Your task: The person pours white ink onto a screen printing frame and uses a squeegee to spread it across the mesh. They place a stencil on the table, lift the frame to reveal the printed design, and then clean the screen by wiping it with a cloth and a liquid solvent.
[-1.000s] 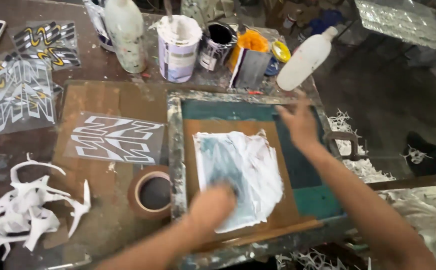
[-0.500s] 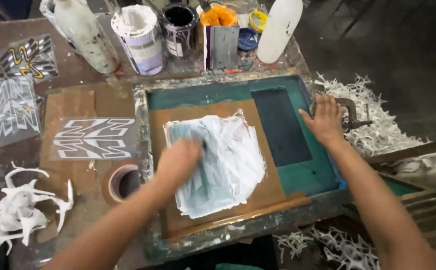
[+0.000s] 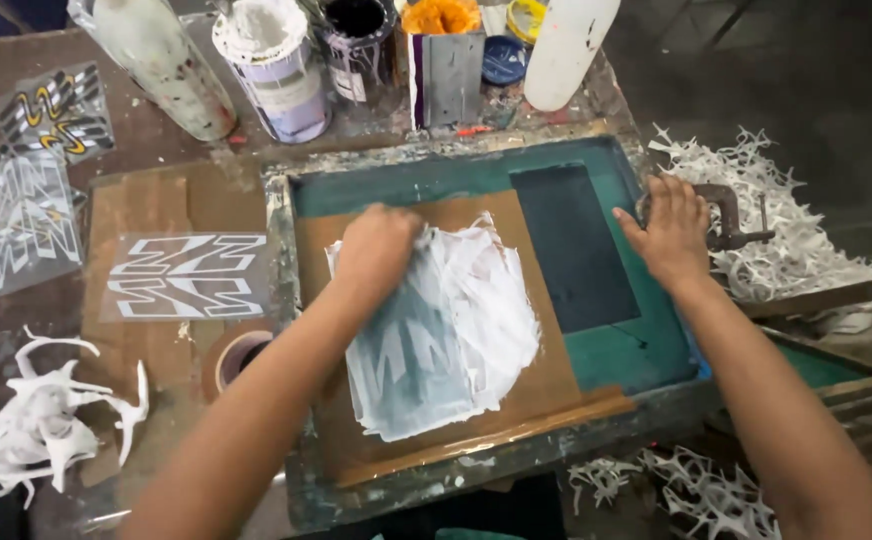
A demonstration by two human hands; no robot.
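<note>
A printing screen in a paint-caked frame (image 3: pixel 278 230) lies in front of me, with teal mesh and brown tape around it. A white ink patch (image 3: pixel 456 330) covers its middle, and faint letter shapes show through. My left hand (image 3: pixel 376 245) rests on the patch's far left corner with the fingers curled under. Whatever is beneath them is hidden. My right hand (image 3: pixel 671 230) lies flat with fingers spread on the frame's right edge, beside a rusty clamp (image 3: pixel 731 215). A dark rectangle (image 3: pixel 571 250) of mesh sits between the two hands.
Paint tubs (image 3: pixel 276 70), a dark can (image 3: pixel 356 40), bottles (image 3: pixel 161 65) and an orange-filled container (image 3: pixel 443 60) line the far edge. A cut-out letter stencil (image 3: pixel 181 275), printed sheets (image 3: pixel 16 215) and a tape roll (image 3: pixel 241 355) lie left. White paper scraps (image 3: pixel 41 430) lie left, and more scraps (image 3: pixel 786 235) lie right.
My left hand has slid from the near edge of the white patch up to its far left corner. My right hand has moved from the frame's far side to its right edge.
</note>
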